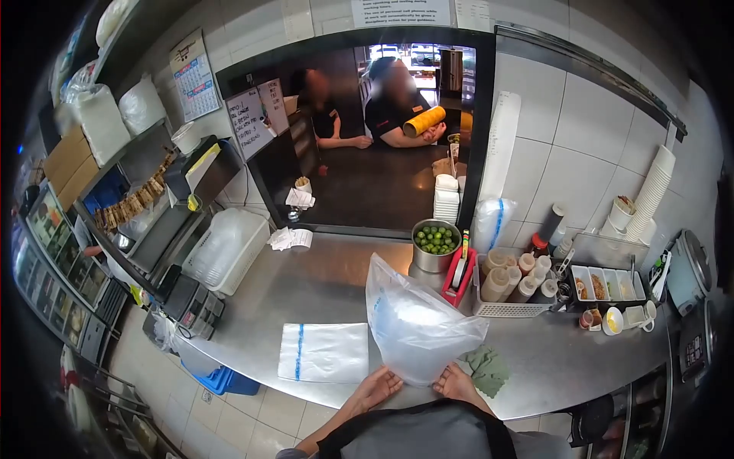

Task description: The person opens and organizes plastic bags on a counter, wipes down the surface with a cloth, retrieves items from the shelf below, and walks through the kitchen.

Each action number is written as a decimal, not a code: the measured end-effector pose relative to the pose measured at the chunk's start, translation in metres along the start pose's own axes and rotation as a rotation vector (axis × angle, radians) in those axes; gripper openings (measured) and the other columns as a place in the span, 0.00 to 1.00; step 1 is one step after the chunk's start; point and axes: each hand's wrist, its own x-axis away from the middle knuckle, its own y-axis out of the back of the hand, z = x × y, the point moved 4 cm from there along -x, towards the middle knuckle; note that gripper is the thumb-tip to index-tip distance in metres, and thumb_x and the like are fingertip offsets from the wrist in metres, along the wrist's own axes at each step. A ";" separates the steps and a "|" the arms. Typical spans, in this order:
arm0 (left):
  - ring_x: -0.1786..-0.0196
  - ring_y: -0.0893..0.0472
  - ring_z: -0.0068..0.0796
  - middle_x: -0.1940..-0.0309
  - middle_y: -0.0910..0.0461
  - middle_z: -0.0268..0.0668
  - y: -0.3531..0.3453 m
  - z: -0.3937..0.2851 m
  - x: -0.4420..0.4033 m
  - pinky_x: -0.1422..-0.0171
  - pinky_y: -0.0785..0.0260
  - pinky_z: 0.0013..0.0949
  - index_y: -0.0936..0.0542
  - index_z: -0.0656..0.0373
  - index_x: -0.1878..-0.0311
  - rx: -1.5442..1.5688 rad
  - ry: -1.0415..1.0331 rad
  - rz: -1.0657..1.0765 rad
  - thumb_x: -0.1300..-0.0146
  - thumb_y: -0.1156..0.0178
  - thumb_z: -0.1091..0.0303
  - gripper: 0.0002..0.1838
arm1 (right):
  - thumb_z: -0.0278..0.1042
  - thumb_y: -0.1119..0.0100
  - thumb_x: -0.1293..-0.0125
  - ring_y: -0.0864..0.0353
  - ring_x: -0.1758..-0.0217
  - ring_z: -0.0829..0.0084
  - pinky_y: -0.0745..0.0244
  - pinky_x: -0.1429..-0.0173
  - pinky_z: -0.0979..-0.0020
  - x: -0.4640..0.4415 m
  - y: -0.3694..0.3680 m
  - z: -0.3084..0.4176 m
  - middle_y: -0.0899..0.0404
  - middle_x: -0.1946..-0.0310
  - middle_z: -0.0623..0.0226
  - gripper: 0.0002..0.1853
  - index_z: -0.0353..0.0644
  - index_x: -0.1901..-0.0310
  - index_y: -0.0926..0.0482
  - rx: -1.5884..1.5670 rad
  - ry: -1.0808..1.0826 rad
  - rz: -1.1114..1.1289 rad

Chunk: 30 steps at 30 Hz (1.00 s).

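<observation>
A white, partly see-through plastic bag (pixel 420 329) stands on the steel counter, its top spread wide and its contents too hazy to make out. At its lower left edge is my left hand (pixel 378 386), fingers curled against the plastic. My right hand (pixel 456 381) is at the lower right edge, fingers bent under the bag's bottom. Both hands appear to hold the bag. Left of it lies a flat stack of white bags (pixel 323 353) with a blue stripe. A crumpled green cloth (pixel 487 371) lies beside my right hand.
Behind the bag are a pot of green limes (pixel 436 249), a red tape dispenser (pixel 457 279) and a basket of sauce bottles (pixel 511 308). A white crate (pixel 229 252) is at left. Two people stand beyond the window, one holding a yellow cylinder (pixel 424 121).
</observation>
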 end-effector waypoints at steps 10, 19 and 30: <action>0.48 0.25 0.35 0.55 0.23 0.40 0.039 -0.002 -0.021 0.37 0.38 0.44 0.28 0.59 0.53 -0.149 0.007 0.141 0.43 0.50 0.66 0.15 | 0.47 0.64 0.29 0.34 0.73 0.77 0.40 0.71 0.73 -0.054 0.056 -0.017 0.30 0.71 0.73 0.15 0.49 0.53 0.32 0.233 0.043 -0.123; 0.75 0.30 0.23 0.73 0.28 0.31 0.011 -0.020 -0.031 0.73 0.41 0.25 0.31 0.52 0.46 -0.323 -0.354 -0.259 0.41 0.54 0.69 0.18 | 0.40 0.53 0.35 0.27 0.68 0.78 0.37 0.73 0.75 -0.077 0.046 0.012 0.23 0.69 0.68 0.13 0.43 0.54 0.27 0.518 0.231 -0.238; 0.73 0.23 0.22 0.73 0.20 0.38 0.018 -0.073 -0.062 0.76 0.32 0.25 0.23 0.65 0.53 -1.215 -0.550 -0.291 0.39 0.50 0.66 0.15 | 0.44 0.55 0.34 0.27 0.56 0.73 0.34 0.59 0.70 -0.130 0.018 0.062 0.24 0.60 0.63 0.19 0.42 0.48 0.29 0.965 0.466 -0.295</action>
